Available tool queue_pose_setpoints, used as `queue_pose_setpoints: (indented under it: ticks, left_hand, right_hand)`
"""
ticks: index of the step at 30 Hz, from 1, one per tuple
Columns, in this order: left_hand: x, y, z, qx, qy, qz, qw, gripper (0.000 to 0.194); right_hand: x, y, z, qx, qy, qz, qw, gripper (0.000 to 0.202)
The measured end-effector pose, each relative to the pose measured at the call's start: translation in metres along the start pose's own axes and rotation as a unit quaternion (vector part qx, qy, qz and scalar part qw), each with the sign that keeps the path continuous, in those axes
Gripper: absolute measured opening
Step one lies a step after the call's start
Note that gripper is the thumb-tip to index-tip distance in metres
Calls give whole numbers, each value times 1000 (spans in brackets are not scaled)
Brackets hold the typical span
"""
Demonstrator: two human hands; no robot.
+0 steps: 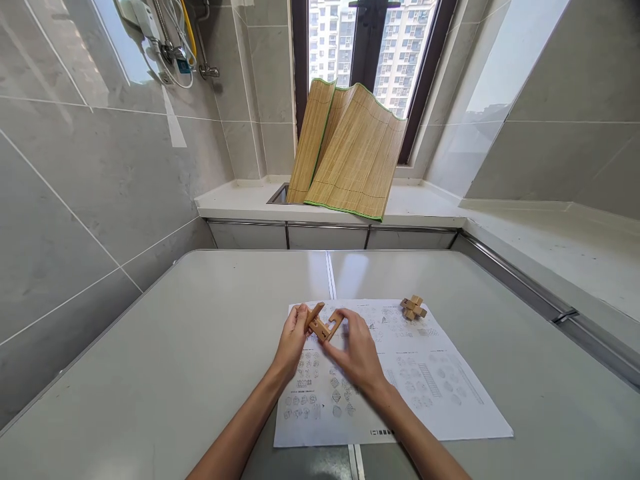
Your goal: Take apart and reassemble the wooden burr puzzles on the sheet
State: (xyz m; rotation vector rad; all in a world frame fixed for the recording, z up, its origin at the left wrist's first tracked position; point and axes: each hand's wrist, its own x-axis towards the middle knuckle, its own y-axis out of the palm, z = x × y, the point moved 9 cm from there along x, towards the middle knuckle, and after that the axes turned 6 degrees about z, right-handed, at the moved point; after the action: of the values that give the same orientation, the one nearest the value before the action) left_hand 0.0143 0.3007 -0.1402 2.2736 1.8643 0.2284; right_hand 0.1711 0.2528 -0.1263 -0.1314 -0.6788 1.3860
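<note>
My left hand (293,339) is closed on some notched wooden puzzle pieces (319,327) that are fitted together at angles. With thumb and fingertips, my right hand (357,348) pinches a notched wooden piece (335,323) at the right side of these pieces, touching them. Both hands are above a large white sheet (375,400) printed with small diagrams. An interlocked wooden puzzle (413,307) rests on the sheet's upper right part, beyond my right hand.
The sheet lies on a light grey table (165,360) with a seam down its middle. Behind it, a folded bamboo mat (357,153) leans at the window over a white ledge (425,203). Tiled walls stand on both sides.
</note>
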Motion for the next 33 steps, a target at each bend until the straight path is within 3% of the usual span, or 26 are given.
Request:
queue_pose_setpoints:
  ticks: [4,9,13,20,28,33]
  left_hand:
    - [-1,1,4,53,-5,13,999,44]
    - [-4,6,0,101,10,16,995,48]
    - [-8,12,-4,155,31,32,987,42]
    - [-11,17,-17,265,67,42,961,35]
    - [-16,21,-21,257,76,48,962,32]
    - [-17,22,-19,253,67,51,964,33]
  right_hand:
    - [5,-14,-24,169,100,-49,979,54]
    - [9,-4,-20,379,123,-9,917,50]
    - [7,0,-11,399,106,18,911,48]
    - [7,3,-17,387,121,24,914,51]
    - [3,21,-13,367,99,76,922,52]
    - [0,22,-14,414,136,73,897,53]
